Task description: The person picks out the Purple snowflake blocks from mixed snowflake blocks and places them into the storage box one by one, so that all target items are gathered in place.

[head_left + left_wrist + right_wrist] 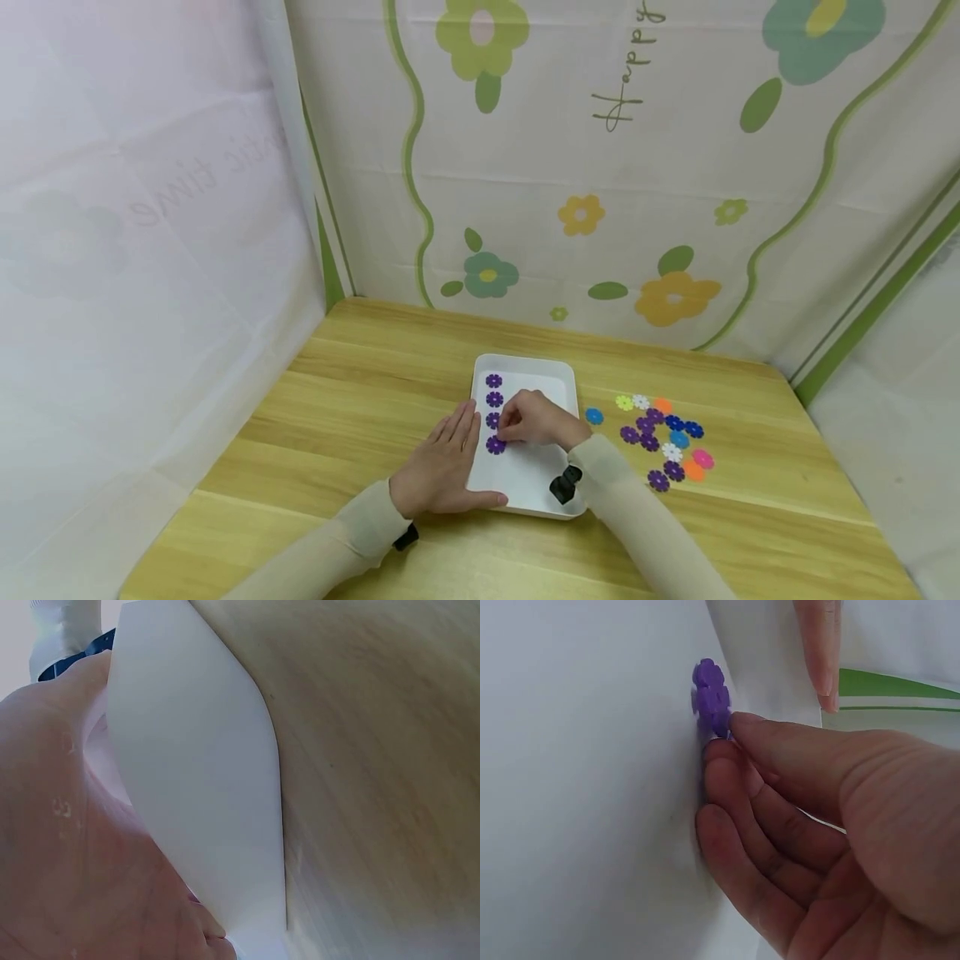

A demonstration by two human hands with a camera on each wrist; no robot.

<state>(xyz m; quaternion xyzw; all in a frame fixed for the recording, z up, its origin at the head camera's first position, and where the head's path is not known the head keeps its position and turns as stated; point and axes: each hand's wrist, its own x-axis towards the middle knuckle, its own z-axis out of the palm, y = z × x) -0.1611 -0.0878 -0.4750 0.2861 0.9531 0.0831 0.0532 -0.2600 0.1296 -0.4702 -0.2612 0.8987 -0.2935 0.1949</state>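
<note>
A white tray (pixel 525 492) lies on the table with several purple flower-shaped plastic discs in a column along its left side. At the near end of the column, my right hand (pixel 536 417) reaches in over the tray and pinches the edge of a purple disc (pixel 711 697) between thumb and fingertips (pixel 742 724). The other fingers of that hand curl in close over the tray floor. My left hand (pixel 442 467) rests against the tray's left side, fingers straight and thumb stretched along the near edge. In the left wrist view, its palm lies against the white tray wall (pixel 202 765).
Right of the tray, loose discs in several colours lie scattered on the wooden table (pixel 360 400), among them a pink disc (pixel 702 459) and a yellow disc (pixel 625 402). One blue disc (pixel 594 416) sits close beside the tray's right wall. A printed cloth (pixel 525 150) hangs behind.
</note>
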